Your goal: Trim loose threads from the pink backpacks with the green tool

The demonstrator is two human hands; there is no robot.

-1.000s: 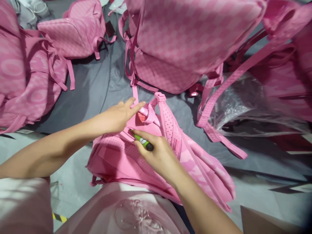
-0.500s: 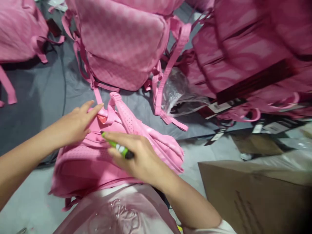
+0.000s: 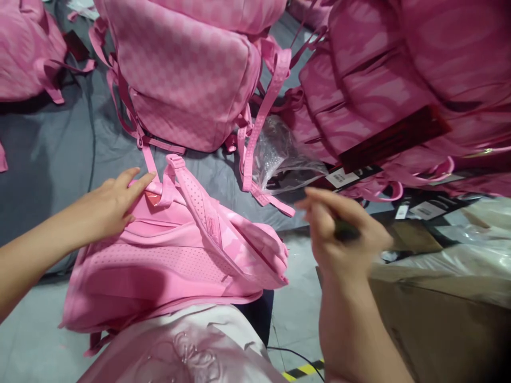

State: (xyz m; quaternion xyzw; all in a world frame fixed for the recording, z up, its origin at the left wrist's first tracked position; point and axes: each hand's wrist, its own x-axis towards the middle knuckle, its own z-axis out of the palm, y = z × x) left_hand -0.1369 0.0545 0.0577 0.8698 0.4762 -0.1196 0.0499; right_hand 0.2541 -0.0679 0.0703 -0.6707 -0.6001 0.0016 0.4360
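Note:
A pink backpack (image 3: 179,260) lies tilted at the edge of the grey covered surface, its dotted padded back and a shoulder strap toward me. My left hand (image 3: 107,205) grips its upper edge near the top loop, with a red label (image 3: 152,199) just beside the fingers. Away to the right of the bag, my right hand (image 3: 339,234) is raised and blurred, its fingers closed round a marker (image 3: 346,231). Only the marker's dark end shows; the rest is hidden in the hand.
A checked pink backpack (image 3: 183,74) stands behind, with straps hanging forward. More pink backpacks (image 3: 371,80) with black tags crowd the right, near a clear plastic bag (image 3: 275,154). Another backpack (image 3: 27,53) sits far left. A cardboard box (image 3: 431,319) stands at lower right.
My right hand has moved from the top of the backpack out to the right with the marker. My left hand stays on the bag. The view has shifted slightly.

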